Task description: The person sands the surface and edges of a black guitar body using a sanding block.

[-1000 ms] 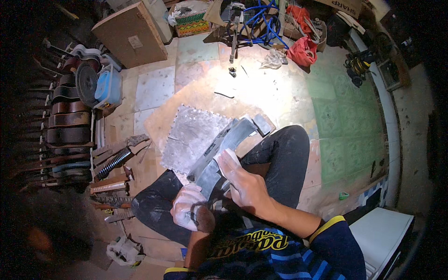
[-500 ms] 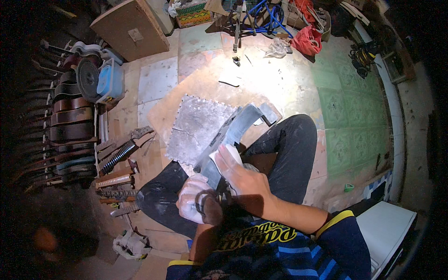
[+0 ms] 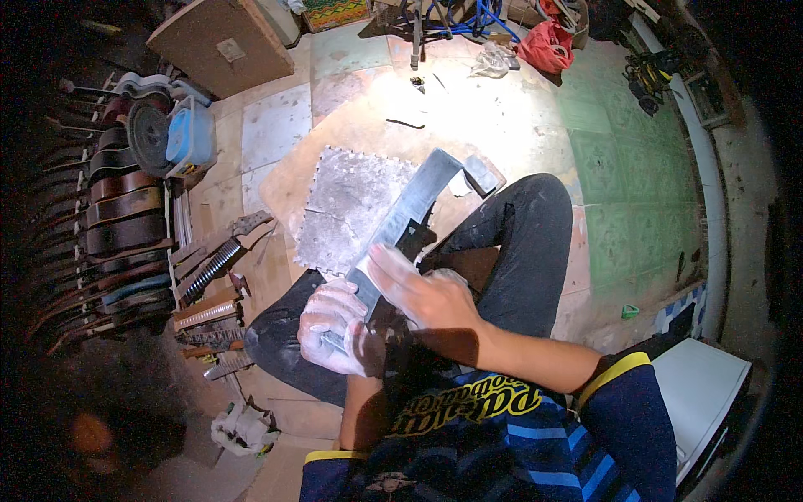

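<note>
Since the earlier frames the view has drifted up a little: neck [image 3: 410, 219] and hands sit lower in frame, and the red bag [image 3: 548, 46] is nearer the top edge. The grip looks unchanged.

Neck: a long grey piece, running diagonally from lower centre up to the headstock [image 3: 477, 171] at centre, resting across the lap over the dark trousers [image 3: 527, 243].

Left hand [image 3: 335, 326]: closed round the lower end of the neck, dusty white. Right hand [image 3: 418, 289]: laid flat over the neck just above it, fingers pressing down, not wrapped.

Risks, my read:
- Headstock end hangs free over the mat [image 3: 347, 209], so a hard push could pivot it down onto the floor.
- Flat right palm has no real hold; dust on the skin could let it slide off the edge.

Room:
- Open floor ahead, upper centre, brightly lit.
- Left of frame is tight: loose necks [image 3: 213, 263] and a dark row of guitar bodies [image 3: 117, 209].
- White box [image 3: 698, 393] at lower right hems in the right elbow.
</note>
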### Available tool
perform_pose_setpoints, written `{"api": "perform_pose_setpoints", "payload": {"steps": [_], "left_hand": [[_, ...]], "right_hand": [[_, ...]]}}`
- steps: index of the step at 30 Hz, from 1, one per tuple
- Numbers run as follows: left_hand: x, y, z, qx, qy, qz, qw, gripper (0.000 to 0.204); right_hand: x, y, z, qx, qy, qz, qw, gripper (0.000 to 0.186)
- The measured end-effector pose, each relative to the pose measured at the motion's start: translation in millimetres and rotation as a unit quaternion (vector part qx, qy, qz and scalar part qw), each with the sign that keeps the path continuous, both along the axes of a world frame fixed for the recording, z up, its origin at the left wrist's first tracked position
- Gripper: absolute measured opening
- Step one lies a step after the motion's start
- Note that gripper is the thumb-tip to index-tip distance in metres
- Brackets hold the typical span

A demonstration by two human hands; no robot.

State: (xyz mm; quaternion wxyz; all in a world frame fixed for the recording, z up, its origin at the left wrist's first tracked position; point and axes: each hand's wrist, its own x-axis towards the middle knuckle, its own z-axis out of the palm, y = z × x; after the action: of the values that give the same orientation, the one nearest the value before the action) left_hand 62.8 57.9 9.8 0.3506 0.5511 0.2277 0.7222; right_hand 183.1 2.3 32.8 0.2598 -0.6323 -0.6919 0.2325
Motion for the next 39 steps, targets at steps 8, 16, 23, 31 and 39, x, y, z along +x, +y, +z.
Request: {"api": "perform_pose_setpoints", "payload": {"steps": [8, 16, 23, 31, 39], "left_hand": [[14.3, -6.8, -3.0, 0.033, -0.003, 0.051, 0.998, 0.056], [23.6, 16.0, 0.2, -0.005, -0.058, 0.222, 0.973, 0.071], [0.2, -4.7, -2.5, -0.061, -0.144, -0.047, 0.987, 0.083], [4.0, -1.4, -0.3, -0.034, -0.242, -0.134, 0.960, 0.084], [-1.9, -6.7, 5.8, -0.109, -0.068, -0.010, 0.992, 0.087]], "right_hand": [[-18.2, -16.2, -20.0, 0.088, 0.324, 0.048, 0.941, 0.053], [-26.3, -19.2, -2.5, -0.018, 0.288, 0.095, 0.953, 0.052], [-14.5, -7.7, 12.4, 0.065, 0.243, 0.111, 0.962, 0.052], [-18.7, -6.1, 21.7, 0.015, 0.386, 0.078, 0.919, 0.028], [-24.2, -22.9, -46.0, 0.131, 0.228, 0.163, 0.951, 0.038]]}}
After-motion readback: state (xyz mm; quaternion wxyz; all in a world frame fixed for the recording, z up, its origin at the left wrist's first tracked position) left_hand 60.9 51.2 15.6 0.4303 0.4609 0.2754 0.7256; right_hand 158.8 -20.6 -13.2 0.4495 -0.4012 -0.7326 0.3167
